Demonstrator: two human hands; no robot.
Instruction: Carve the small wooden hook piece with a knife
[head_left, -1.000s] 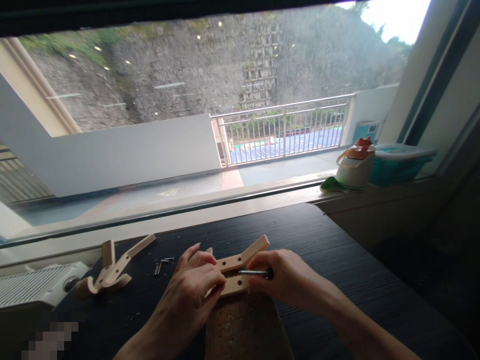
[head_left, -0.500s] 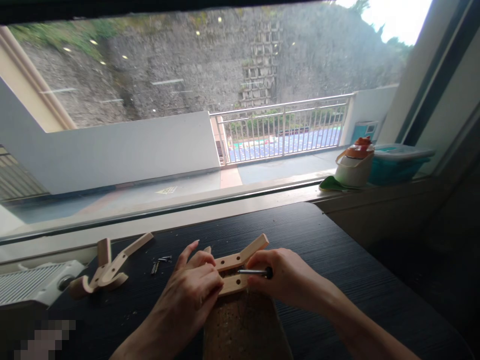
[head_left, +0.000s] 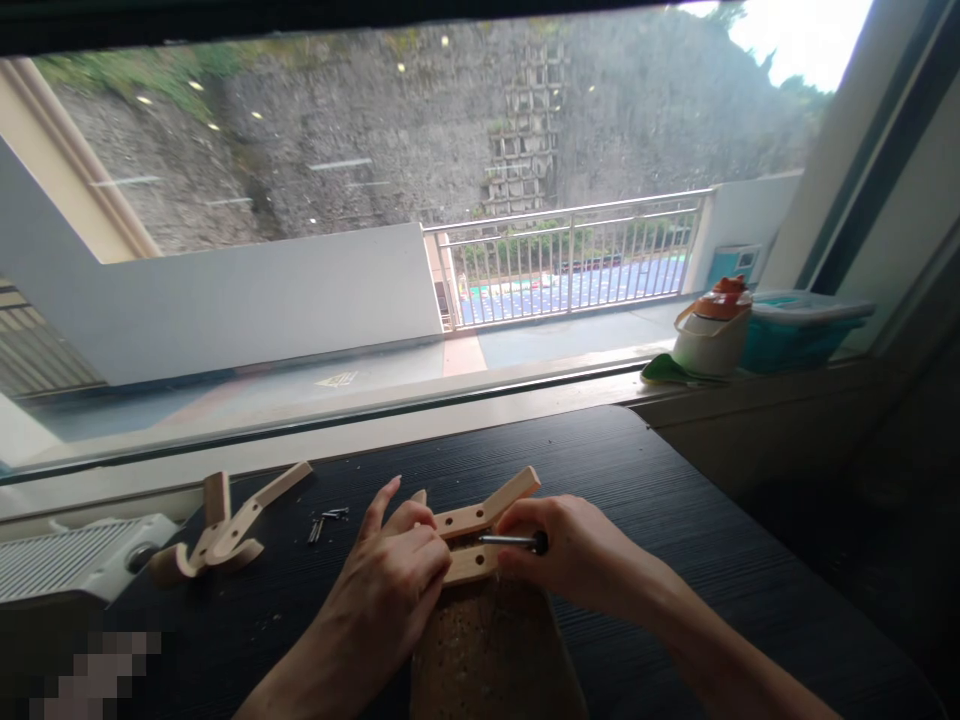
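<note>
My left hand (head_left: 401, 570) is closed over the left ends of two pale wooden pieces, one finger raised. The farther wooden piece (head_left: 465, 520) has dark holes and an angled arm pointing up to the right. The nearer wooden piece (head_left: 469, 567) also shows a hole. Between them lies the shiny shaft of a slim metal rod with a dark round end (head_left: 512, 541). My right hand (head_left: 566, 550) pinches that rod near its dark end, fingers close to the wood. Beneath the pieces is a worn brown block (head_left: 495, 650). My palms hide part of the wood.
More wooden pieces with holes (head_left: 232, 535) lie on the black table (head_left: 600, 480) at left. Several small metal screws or bolts (head_left: 326, 522) are beside them. A white slatted unit (head_left: 75, 555) stands at far left. The sill holds a bottle (head_left: 712, 335) and a teal box (head_left: 806, 335).
The whole view has shifted slightly, with things appearing a little farther right. Both hands keep nearly the same hold; the rod looks slightly more level.
</note>
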